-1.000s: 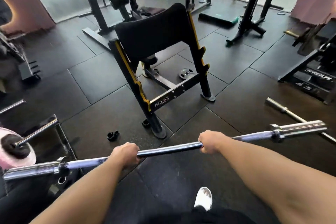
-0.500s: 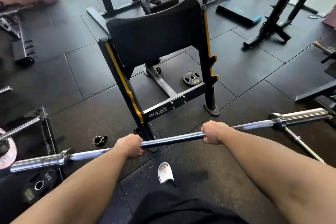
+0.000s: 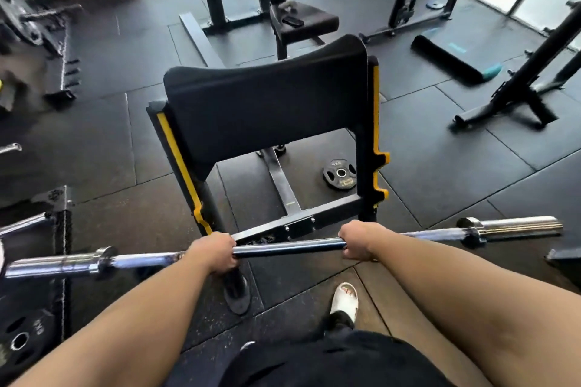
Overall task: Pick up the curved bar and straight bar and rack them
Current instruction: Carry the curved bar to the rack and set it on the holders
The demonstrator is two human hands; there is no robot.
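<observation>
Black rubber floor tiles throughout, gym frames at the far side, daylight through far-right glass.

Head view, the only one:

- Front and centre, a preacher-curl bench with a black pad and yellow-edged uprights; notched yellow bar catches on the right upright, a matching yellow strip on the left upright.
- Held level across the near side of that bench: the bar, chrome, sleeves out to left and right. Looks straight in the middle, though slightly angled near the grips, so curved or straight not certain from this angle.
- Left hand wrapped over the shaft, fingers clamped round it, knuckles up.
- Right hand likewise closed on the shaft in an overhand grip. Hands spaced evenly about the middle, probably to keep the load balanced and both ends level for the catches.
- Bar off the floor, carried just in front of the lower crossbeam, not yet seated in any notch.
- Small weight plate flat on the floor under the bench; white slipper planted near, right of the bench foot.
- Second bar not identifiable with certainty; chrome ends at the far left edge only.

Judged stage: carrying and lining up, racking yet to be done.
</observation>
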